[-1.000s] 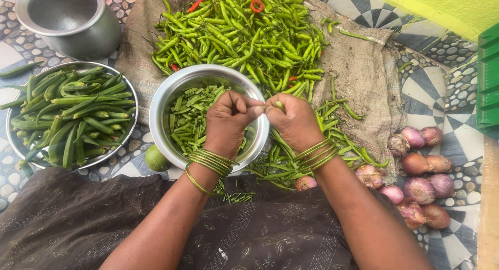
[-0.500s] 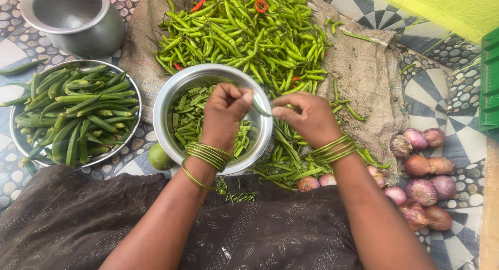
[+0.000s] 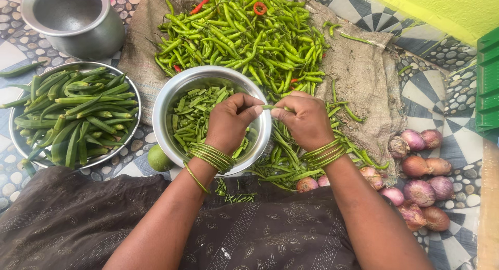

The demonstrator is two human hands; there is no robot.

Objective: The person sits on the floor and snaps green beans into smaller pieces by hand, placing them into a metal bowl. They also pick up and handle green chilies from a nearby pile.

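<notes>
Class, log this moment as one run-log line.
left hand: pinching green bean | right hand: pinching same bean | below: steel bowl of cut pieces

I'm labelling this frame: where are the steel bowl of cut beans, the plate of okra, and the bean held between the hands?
steel bowl (image 3: 174, 96), head view, on its left rim.
plate of okra (image 3: 134, 96), head view, on its right rim.
bean (image 3: 268, 107), head view, mid-length between the fingertips.

head cam | looks steeply down | close over lap and floor | single view
</notes>
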